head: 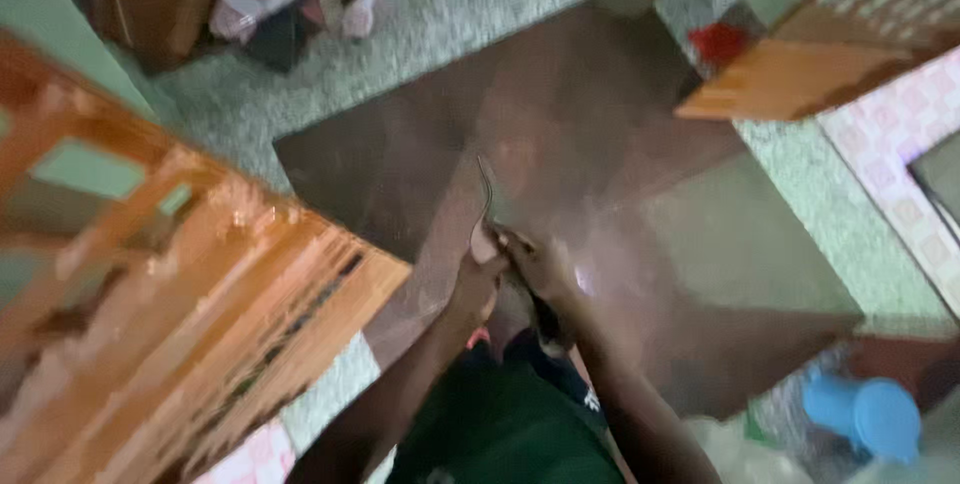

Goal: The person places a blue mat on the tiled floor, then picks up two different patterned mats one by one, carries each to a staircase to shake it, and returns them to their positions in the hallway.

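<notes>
Both hands meet over dark brown table. Left hand closed, pinching bottom of thin bent wire. Right hand closed beside it, touching wire too. Wire sticks up over tabletop. Orange wooden chair on left. Blue plastic thing on floor, bottom right. Picture blurry.

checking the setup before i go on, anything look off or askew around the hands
Nothing is clearly spilled or broken. Both hands, left and right, meet at a thin curved strip standing off the brown board. The frame is too blurred to judge more.
</notes>
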